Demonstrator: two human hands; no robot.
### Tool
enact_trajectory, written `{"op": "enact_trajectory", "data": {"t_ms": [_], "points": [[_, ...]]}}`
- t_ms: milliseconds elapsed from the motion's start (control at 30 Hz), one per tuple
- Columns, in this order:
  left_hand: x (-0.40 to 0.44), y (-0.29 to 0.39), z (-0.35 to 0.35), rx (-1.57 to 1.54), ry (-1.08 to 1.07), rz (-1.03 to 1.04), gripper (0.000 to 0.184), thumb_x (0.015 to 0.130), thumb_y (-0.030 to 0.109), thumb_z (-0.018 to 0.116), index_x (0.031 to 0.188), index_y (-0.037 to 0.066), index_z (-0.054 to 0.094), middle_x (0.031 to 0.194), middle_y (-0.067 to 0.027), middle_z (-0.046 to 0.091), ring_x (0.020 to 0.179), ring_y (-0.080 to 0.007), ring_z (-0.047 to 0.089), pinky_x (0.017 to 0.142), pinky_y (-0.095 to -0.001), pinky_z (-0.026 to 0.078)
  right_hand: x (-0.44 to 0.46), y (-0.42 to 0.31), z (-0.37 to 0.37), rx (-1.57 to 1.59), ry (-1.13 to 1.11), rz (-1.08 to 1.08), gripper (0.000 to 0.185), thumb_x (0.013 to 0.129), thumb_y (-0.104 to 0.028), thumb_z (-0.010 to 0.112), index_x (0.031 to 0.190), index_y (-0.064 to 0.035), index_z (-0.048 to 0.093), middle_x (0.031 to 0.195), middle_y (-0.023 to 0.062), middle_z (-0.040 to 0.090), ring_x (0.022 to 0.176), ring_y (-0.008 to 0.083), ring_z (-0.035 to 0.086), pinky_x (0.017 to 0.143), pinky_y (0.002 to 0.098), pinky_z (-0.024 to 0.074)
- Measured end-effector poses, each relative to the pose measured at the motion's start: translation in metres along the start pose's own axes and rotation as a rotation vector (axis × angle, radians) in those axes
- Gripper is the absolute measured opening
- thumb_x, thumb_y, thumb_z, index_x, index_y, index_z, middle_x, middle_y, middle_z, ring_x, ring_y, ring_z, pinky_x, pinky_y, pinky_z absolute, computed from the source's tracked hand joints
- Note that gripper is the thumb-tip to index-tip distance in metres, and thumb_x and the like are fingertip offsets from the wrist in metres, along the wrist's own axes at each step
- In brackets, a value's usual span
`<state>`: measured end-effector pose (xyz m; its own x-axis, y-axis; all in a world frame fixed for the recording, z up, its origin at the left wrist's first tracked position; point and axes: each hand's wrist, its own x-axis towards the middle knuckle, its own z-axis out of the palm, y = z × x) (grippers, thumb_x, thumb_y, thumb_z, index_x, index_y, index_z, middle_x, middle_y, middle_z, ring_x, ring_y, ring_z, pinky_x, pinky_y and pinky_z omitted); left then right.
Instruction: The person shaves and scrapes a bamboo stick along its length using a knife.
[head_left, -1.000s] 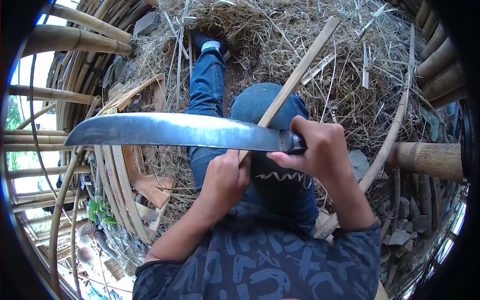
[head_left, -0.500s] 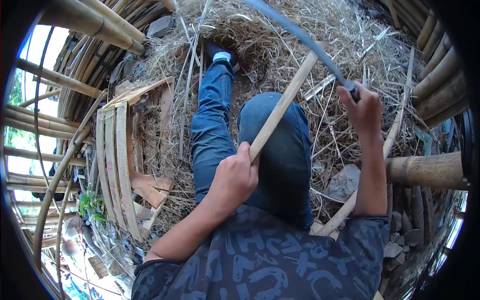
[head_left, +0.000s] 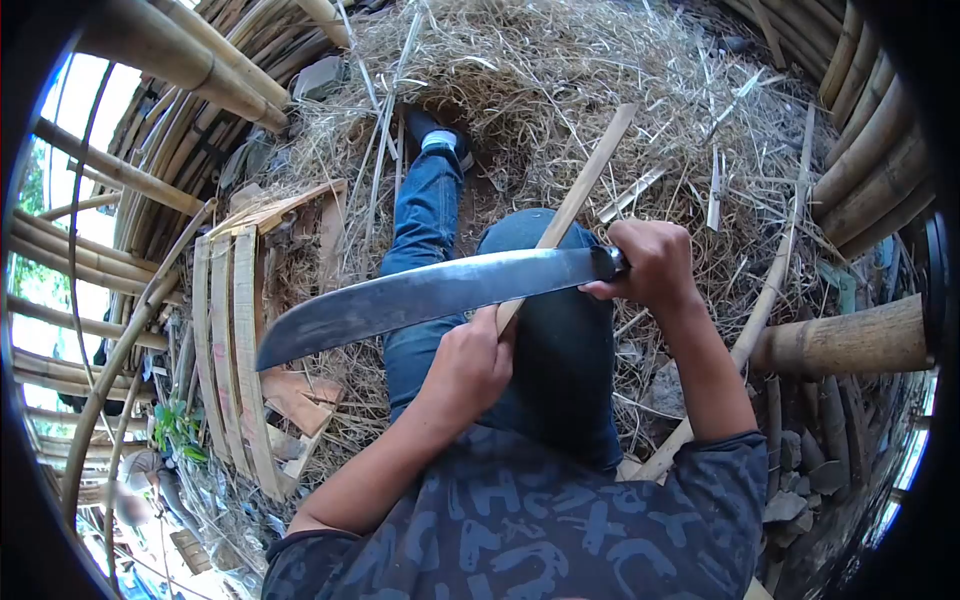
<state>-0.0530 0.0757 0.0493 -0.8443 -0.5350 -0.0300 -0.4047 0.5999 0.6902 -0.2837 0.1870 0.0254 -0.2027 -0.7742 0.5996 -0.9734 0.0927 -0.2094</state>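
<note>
My left hand [head_left: 470,362] is closed round the near end of a thin bamboo strip [head_left: 590,172], which slants up and to the right over my bent knee [head_left: 560,345]. In my right hand [head_left: 655,262] is the dark handle of a machete, gripped with the fingers wrapped round it. The machete's long, broad blade [head_left: 420,298] points left and lies across the strip, just beyond my left hand. Whether the edge touches the strip I cannot tell. The strip's lower end is hidden inside my left hand.
Shavings [head_left: 560,75] cover the ground ahead. A slatted wooden crate [head_left: 232,345] lies to the left. Bamboo poles [head_left: 130,170] rise at the left, and a thick bamboo post [head_left: 845,335] juts in at the right near a stone [head_left: 668,388]. A person [head_left: 140,480] is at the lower left.
My right hand has come down and to the left. The machete has swung from pointing up and away to lying leftward across the bamboo strip. My left hand has barely moved.
</note>
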Motion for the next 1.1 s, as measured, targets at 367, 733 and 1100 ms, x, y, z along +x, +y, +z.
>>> {"op": "enact_trajectory", "data": {"t_ms": [367, 733, 1100], "points": [[-0.014, -0.001, 0.0, -0.072, 0.035, -0.063, 0.023, 0.095, 0.014, 0.049, 0.099, -0.008, 0.051, 0.069, -0.0314, 0.057, 0.07, -0.0491, 0.057, 0.059, -0.0537, 0.043, -0.016, 0.11, -0.041, -0.232, 0.014, 0.553, 0.069, 0.087, -0.074, 0.039, 0.06, -0.013, 0.054, 0.046, -0.003, 0.049, 0.039, 0.0102, 0.05, 0.036, 0.0249, 0.0349], [-0.006, -0.001, -0.003, -0.203, -0.088, -0.105, 0.023, 0.097, 0.019, 0.049, 0.093, -0.004, 0.052, 0.06, -0.022, 0.052, 0.054, -0.0389, 0.053, 0.052, -0.0442, 0.039, -0.092, 0.028, 0.064, 0.661, 0.087, 1.081, 0.072, 0.087, -0.073, 0.039, 0.059, -0.0071, 0.049, 0.049, 0.0027, 0.048, 0.042, 0.0131, 0.048, 0.042, 0.0286, 0.0364], [0.005, 0.0, -0.01, -0.272, -0.127, -0.173, 0.038, 0.101, 0.027, 0.045, 0.078, -0.002, 0.051, 0.058, -0.0053, 0.039, 0.058, -0.0116, 0.034, 0.051, -0.0336, 0.034, -0.058, -0.021, 0.039, 0.951, 0.401, 0.976, 0.044, 0.089, -0.044, 0.064, 0.075, -0.0036, 0.056, 0.059, 0.0017, 0.057, 0.048, 0.0077, 0.052, 0.045, 0.0213, 0.0395]]}}
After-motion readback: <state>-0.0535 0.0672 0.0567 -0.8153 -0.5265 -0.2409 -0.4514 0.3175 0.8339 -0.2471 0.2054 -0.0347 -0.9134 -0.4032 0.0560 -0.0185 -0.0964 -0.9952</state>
